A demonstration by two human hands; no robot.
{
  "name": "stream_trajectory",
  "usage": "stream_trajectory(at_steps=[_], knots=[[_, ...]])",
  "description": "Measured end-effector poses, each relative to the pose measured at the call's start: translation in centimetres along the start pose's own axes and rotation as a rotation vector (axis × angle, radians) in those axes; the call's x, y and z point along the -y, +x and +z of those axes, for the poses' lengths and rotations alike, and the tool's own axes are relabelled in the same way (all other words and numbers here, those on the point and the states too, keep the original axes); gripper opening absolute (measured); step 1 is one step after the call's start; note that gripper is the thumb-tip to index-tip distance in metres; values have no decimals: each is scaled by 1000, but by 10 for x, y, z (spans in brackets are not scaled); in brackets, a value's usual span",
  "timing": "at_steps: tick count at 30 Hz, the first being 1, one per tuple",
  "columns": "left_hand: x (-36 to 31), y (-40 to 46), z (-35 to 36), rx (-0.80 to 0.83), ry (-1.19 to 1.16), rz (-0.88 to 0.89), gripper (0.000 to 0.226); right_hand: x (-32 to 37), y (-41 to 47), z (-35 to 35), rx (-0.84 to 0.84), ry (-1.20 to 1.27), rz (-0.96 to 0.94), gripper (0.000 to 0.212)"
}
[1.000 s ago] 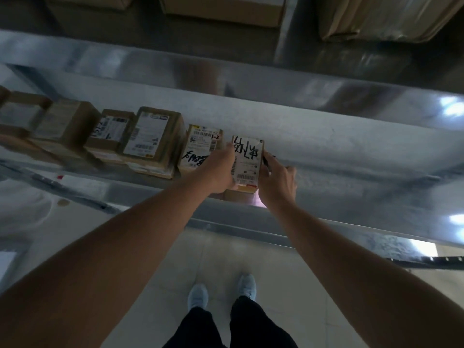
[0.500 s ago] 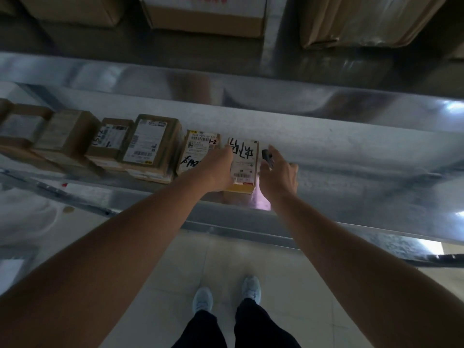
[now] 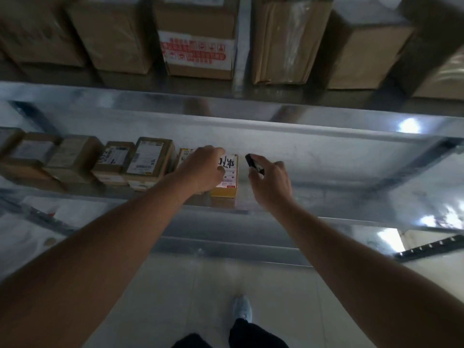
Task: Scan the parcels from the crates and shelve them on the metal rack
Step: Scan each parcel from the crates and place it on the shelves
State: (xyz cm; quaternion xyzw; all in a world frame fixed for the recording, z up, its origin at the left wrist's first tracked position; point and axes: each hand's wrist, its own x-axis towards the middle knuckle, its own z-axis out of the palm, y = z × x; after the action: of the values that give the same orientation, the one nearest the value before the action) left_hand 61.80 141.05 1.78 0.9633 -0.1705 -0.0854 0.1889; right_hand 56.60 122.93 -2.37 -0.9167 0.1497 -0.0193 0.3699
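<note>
Yellow-sided and topped with a white label bearing black handwriting, the parcel (image 3: pixel 229 175) sits on the metal rack's middle shelf (image 3: pixel 326 156), at the right end of a row of parcels and close to the shelf's front edge. The left hand (image 3: pixel 200 169) lies over its left side with fingers curled on the label; whether it actually grips the box or merely rests on it cannot be told. Just left of it, mostly hidden by that hand, stands a second labelled parcel (image 3: pixel 184 155), then a taller box (image 3: pixel 149 159) with a long white label, a smaller box (image 3: pixel 114 159), and further brown boxes (image 3: pixel 37 153) trailing into the blurred left edge.

The right hand (image 3: pixel 271 182) hovers just right of the parcel, apart from it, its fingers wrapped round a small dark scanner (image 3: pixel 254 164) whose tip points up and to the left.

On the shelf above stand large cardboard cartons (image 3: pixel 113 36), one with a white strip of red print (image 3: pixel 198 52), another wrapped in clear tape (image 3: pixel 288 38).

Below, a pale tiled floor (image 3: pixel 175 297) shows, with one light shoe (image 3: pixel 241 307) and dark trouser legs (image 3: pixel 253 335).
</note>
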Motion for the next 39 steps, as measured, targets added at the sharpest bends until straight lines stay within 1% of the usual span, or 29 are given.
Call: stream_trajectory(at_steps=[1,3,7,14,19,23,29,33,39], knots=[[-4,-9,-4,-7,18,26,36,3,-11,-5,-15,-11,-7,46],[-10,-28,-12,-13,34,80,42,9,-36,-15,-51,-37,-31,46],[-21,-71,-28,-31,54,218,43,19,-96,-35,-152,-136,-81,47],[-57,-150,-49,-4,132,413,52,33,-210,-76,-301,-257,-33,47],[-104,-194,-56,-3,134,554,59,23,-282,-119,-396,-325,1,45],[-159,-225,-53,-7,132,643,59,2,-333,-161,-472,-374,49,45],[-258,-266,-24,29,155,753,48,-51,-412,-223,-568,-394,123,45],[-330,-301,6,40,136,849,56,-95,-465,-265,-611,-388,194,45],[-457,-362,57,71,121,996,59,-172,-550,-345,-678,-421,291,46]])
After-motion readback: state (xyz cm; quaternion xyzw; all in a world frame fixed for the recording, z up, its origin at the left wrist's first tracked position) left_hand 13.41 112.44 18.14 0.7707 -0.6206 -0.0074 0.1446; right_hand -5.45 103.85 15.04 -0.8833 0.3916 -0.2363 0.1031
